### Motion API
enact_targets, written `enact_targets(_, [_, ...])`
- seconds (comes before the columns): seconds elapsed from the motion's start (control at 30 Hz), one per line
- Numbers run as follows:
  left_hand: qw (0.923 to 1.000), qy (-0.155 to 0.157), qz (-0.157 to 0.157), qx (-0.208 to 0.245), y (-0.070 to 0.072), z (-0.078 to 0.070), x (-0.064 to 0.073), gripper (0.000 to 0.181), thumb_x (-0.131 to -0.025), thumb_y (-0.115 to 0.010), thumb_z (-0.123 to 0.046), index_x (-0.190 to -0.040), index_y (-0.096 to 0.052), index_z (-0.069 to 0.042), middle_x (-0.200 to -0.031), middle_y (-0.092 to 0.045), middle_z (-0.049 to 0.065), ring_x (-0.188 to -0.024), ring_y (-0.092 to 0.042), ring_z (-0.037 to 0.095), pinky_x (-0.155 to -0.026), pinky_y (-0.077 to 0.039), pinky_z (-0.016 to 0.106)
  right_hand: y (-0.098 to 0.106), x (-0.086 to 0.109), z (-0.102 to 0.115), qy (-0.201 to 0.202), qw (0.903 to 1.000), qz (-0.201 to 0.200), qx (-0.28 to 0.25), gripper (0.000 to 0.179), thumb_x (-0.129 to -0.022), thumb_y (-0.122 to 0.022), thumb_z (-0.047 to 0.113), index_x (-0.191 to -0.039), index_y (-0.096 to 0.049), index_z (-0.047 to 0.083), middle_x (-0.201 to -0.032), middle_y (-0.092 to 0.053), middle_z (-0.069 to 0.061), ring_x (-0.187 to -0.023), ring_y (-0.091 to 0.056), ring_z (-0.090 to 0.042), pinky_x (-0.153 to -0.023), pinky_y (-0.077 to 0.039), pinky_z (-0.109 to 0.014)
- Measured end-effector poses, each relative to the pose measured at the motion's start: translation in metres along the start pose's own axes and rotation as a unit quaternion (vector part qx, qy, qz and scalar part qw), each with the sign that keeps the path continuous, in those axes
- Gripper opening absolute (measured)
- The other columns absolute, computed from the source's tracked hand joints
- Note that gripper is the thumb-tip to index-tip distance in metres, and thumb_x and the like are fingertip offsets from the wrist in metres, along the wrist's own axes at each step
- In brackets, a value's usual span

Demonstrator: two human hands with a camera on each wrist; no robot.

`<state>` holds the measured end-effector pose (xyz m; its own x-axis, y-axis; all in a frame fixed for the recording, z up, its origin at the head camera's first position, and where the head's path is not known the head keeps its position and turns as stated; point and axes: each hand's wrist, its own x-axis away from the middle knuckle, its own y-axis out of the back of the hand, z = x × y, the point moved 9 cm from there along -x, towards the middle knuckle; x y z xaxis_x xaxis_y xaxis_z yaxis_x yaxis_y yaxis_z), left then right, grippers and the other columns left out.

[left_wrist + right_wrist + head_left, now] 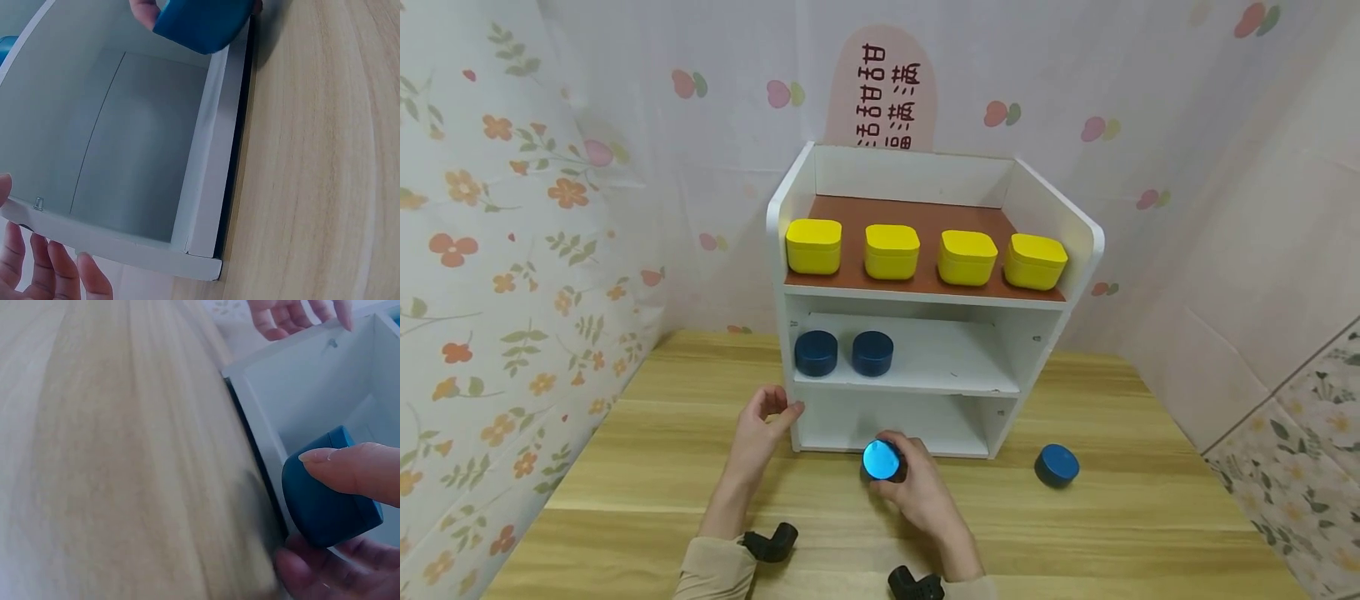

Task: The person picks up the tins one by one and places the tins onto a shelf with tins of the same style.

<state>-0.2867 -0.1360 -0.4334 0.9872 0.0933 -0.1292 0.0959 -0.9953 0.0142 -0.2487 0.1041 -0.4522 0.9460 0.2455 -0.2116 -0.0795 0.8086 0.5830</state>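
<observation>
My right hand (917, 483) holds a round blue lidded box (328, 494) between thumb and fingers. The box is tilted at the front of the white shelf unit's bottom compartment, its lid (881, 460) shining brightly. In the left wrist view the same box (203, 22) hangs by the bottom board's front edge. My left hand (763, 429) grips the front edge of the unit's left side panel (112, 247), thumb on the inner side and fingers outside. On the middle shelf (940, 358) stand two more blue boxes (816, 353), side by side at the left.
Several yellow square boxes (891, 252) line the front of the brown top shelf (910, 215). Another blue box (1057, 466) lies on the wooden table (1120, 533), right of the unit. Patterned cloth (715, 167) hangs behind and to the left.
</observation>
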Motion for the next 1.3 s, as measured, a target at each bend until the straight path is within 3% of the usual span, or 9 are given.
enact_targets(0.37, [1.0,-0.004,0.002,-0.004,0.0,-0.001,-0.001,0.028,-0.092,-0.068,-0.013,-0.111,-0.05,-0.001,-0.105,-0.049,0.01,-0.102,-0.045,0.022,-0.086,-0.035,0.034,0.018,0.003,0.01,-0.003,0.9994,-0.028,-0.023,0.061,-0.074,-0.084,0.004,-0.129,-0.058,0.015,-0.122,-0.052,-0.014,-0.112,-0.052,-0.035,-0.09,-0.047,-0.05])
enact_targets(0.7, [1.0,-0.002,0.004,-0.004,-0.001,-0.003,0.0,0.029,-0.092,-0.068,-0.013,-0.111,-0.05,-0.001,-0.106,-0.049,0.011,-0.103,-0.045,0.022,-0.087,-0.035,0.035,0.034,0.009,0.021,-0.02,0.9974,-0.032,-0.061,0.062,-0.076,-0.081,-0.003,-0.131,-0.057,0.015,-0.124,-0.048,-0.017,-0.111,-0.052,-0.038,-0.081,-0.054,-0.032])
enact_targets(1.0, [1.0,0.004,0.003,0.001,-0.001,0.0,0.0,0.028,-0.093,-0.068,-0.013,-0.111,-0.05,-0.001,-0.107,-0.047,0.01,-0.104,-0.044,0.021,-0.086,-0.036,0.034,0.058,0.013,0.036,-0.009,0.9968,-0.061,-0.05,0.064,-0.072,-0.083,-0.005,-0.128,-0.059,0.016,-0.122,-0.051,-0.014,-0.105,-0.055,-0.036,-0.081,-0.054,-0.042])
enact_targets(1.3, [1.0,0.004,0.002,-0.001,0.0,0.0,0.001,0.029,-0.093,-0.068,-0.014,-0.111,-0.05,-0.001,-0.106,-0.048,0.01,-0.104,-0.045,0.021,-0.087,-0.035,0.034,0.084,0.016,0.056,0.003,0.9959,-0.086,-0.028,0.066,-0.071,-0.083,-0.007,-0.129,-0.058,0.015,-0.121,-0.05,-0.011,-0.108,-0.054,-0.034,-0.082,-0.054,-0.041])
